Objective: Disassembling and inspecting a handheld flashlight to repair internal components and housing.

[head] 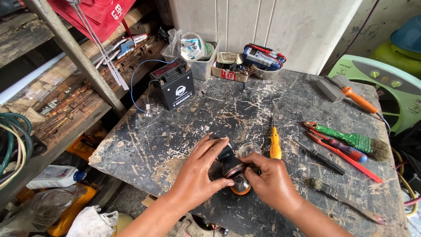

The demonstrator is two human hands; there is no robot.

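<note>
Right now the left hand (198, 172) and right hand (271, 179) are both gripping a small black-and-orange lamp (233, 172) over the table (175, 131), beside a yellow screwdriver (275, 145).

red-and-white cardboard box (229, 72) and clear plastic tub (202, 61) at table's back edge

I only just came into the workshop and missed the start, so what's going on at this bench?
A person is working with both bare hands near the front edge of a worn, paint-flecked workbench. The left hand and right hand together grip a small black part with an orange lens. A small clear cap and a yellow screwdriver lie just behind it. A black battery stands at the back left, and more hand tools lie to the right.
</note>
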